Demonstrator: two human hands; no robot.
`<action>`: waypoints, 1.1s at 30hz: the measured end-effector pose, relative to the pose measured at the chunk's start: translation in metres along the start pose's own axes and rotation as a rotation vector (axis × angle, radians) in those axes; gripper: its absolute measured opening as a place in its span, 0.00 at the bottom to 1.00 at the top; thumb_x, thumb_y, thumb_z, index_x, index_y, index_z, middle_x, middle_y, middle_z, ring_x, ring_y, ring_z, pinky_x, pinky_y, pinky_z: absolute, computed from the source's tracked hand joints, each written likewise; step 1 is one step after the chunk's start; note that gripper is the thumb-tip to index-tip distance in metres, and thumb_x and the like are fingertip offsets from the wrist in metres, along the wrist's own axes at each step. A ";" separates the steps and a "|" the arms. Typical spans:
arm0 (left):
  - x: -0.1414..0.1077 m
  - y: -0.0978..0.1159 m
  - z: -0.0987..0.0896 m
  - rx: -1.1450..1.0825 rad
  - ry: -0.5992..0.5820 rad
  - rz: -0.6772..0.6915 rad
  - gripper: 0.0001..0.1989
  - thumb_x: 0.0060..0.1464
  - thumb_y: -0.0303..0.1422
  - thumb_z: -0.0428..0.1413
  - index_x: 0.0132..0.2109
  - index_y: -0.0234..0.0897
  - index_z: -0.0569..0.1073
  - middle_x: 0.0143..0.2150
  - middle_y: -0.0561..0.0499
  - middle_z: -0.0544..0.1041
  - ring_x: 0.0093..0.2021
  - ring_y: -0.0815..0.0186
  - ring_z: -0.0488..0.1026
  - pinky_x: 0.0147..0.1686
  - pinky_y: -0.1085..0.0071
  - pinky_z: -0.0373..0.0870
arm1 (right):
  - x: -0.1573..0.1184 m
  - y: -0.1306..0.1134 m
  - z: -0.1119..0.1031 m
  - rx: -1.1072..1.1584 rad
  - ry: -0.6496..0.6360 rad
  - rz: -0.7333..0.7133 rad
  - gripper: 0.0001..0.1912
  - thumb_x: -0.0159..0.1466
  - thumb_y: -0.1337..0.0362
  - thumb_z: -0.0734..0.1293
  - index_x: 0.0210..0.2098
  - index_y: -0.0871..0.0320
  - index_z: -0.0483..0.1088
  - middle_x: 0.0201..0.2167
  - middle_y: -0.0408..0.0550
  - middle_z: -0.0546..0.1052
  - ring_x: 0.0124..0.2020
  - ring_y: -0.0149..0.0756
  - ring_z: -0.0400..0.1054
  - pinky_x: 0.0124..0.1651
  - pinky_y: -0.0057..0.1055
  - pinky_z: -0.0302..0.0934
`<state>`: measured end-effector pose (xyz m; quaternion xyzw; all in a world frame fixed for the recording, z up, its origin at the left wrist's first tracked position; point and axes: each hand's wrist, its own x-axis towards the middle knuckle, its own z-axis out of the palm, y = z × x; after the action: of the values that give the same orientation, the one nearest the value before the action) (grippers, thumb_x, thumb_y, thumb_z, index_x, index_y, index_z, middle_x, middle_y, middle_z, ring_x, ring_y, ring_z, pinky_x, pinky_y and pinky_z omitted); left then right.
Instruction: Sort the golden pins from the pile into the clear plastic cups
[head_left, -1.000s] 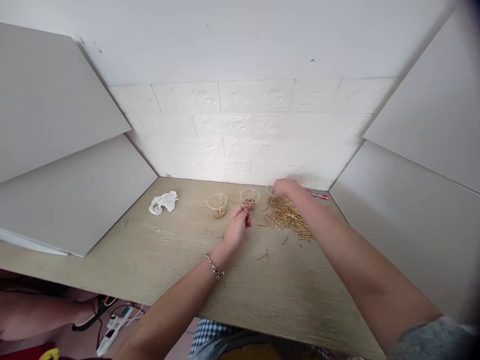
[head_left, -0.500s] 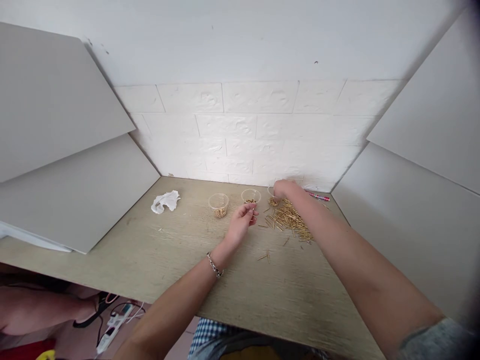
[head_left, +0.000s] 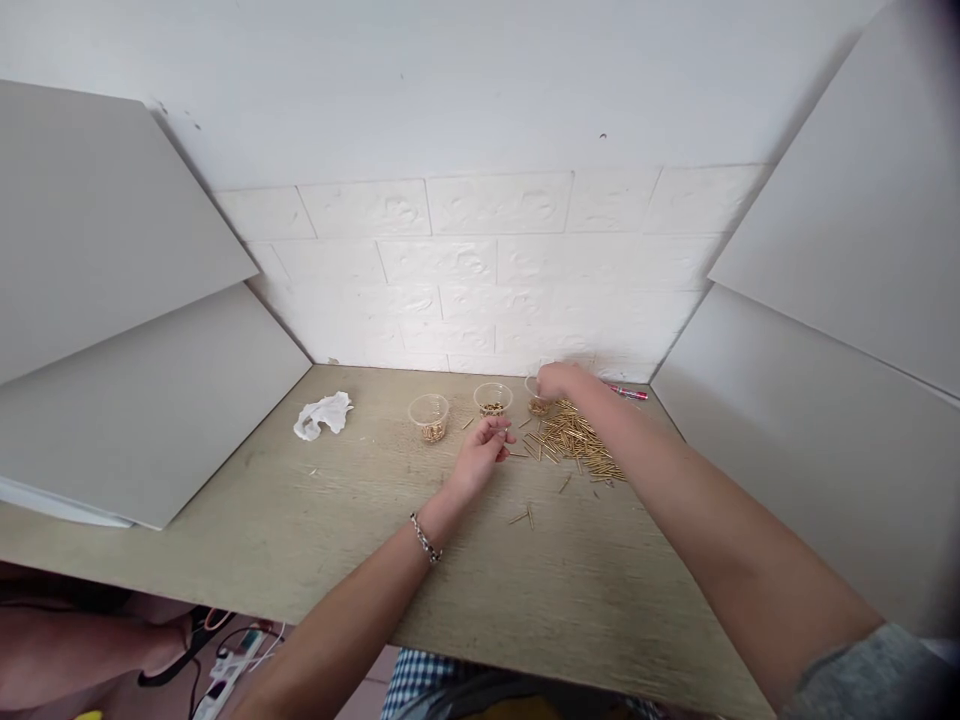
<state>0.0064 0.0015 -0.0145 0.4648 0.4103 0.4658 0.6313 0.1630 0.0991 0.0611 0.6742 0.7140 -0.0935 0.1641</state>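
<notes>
My left hand (head_left: 482, 458) is closed in a pinch just in front of the middle clear plastic cup (head_left: 493, 393). Something tiny seems to be between its fingertips, too small to name. Small brass-coloured pieces lie in that cup. At the right cup (head_left: 531, 386), my right hand (head_left: 561, 380) reaches down over the rim, its fingers hidden from view. Small gold pieces show at the bottom there too. Beside it, partly behind my right forearm, spreads a pile of thin brass-coloured pins (head_left: 577, 438). The left clear cup (head_left: 428, 408) holds more small gold pieces.
A crumpled white tissue (head_left: 323, 414) lies at the left of the wooden table (head_left: 300, 540). A red pen-like item (head_left: 627, 392) rests by the wall. Loose pins (head_left: 525, 516) lie nearer me. Grey panels (head_left: 187, 390) flank the table. Another person's leg (head_left: 90, 635) shows lower left.
The whole view has shifted slightly. My left hand has drawn a little toward me, uncovering more of the middle cup. My right hand stays at the right cup.
</notes>
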 end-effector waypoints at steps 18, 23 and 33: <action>-0.009 0.006 0.004 -0.261 -0.163 -0.210 0.10 0.43 0.27 0.60 0.36 0.32 0.71 0.33 0.49 0.75 0.29 0.73 0.71 0.28 0.79 0.64 | -0.098 -0.011 0.083 0.612 0.660 -0.423 0.06 0.59 0.65 0.61 0.32 0.58 0.69 0.33 0.46 0.73 0.35 0.33 0.66 0.38 0.29 0.58; -0.008 0.002 0.005 -0.271 -0.219 -0.206 0.07 0.46 0.29 0.57 0.33 0.30 0.74 0.31 0.48 0.76 0.31 0.71 0.72 0.33 0.77 0.66 | -0.104 -0.020 0.093 0.240 0.835 -0.414 0.08 0.62 0.67 0.59 0.32 0.59 0.69 0.31 0.48 0.72 0.35 0.35 0.65 0.39 0.31 0.56; -0.005 0.011 -0.001 -0.332 -0.179 -0.297 0.08 0.40 0.30 0.63 0.29 0.29 0.73 0.24 0.51 0.73 0.25 0.75 0.69 0.22 0.81 0.63 | -0.114 -0.030 0.085 0.054 1.027 -0.435 0.09 0.61 0.70 0.59 0.33 0.60 0.71 0.31 0.50 0.73 0.34 0.35 0.64 0.40 0.33 0.55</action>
<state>0.0025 -0.0020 -0.0040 0.3285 0.3345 0.3858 0.7946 0.1464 -0.0393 0.0210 0.4744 0.8223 0.1968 -0.2452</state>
